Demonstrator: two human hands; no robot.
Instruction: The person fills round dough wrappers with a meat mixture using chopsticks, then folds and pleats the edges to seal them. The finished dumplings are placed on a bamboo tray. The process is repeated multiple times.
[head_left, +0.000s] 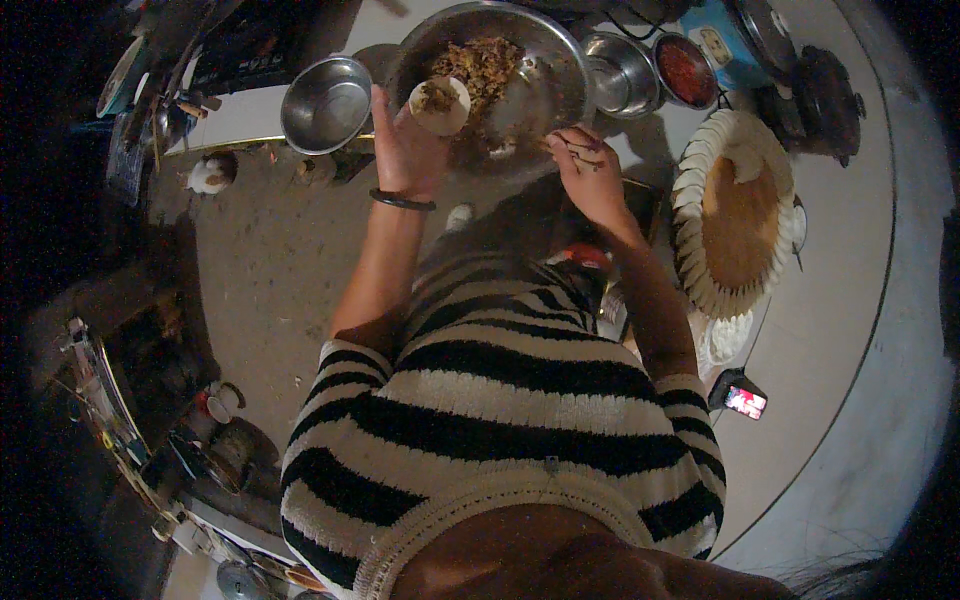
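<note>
On the upturned palm of my left hand (411, 146) lies a round dough wrapper (456, 118) with a small heap of chopped filling (436, 99) at its centre. This hand is over the near left side of a large steel basin (576, 45). Brownish-yellow filling (480, 64) is heaped against the basin's far left wall. My right hand (586, 161) is at the basin's near right rim, fingers closed around a thin utensil that looks like chopsticks (550, 141); its tips are hard to make out.
Left of the basin is a smaller steel bowl (326, 105). To its right are a steel pot (619, 75) and a bowl of red sauce (684, 71). Pale, overlapping dough pieces (690, 225) ring a round brown tray (739, 232). A lit phone (745, 403) rests on the right-hand table (817, 337).
</note>
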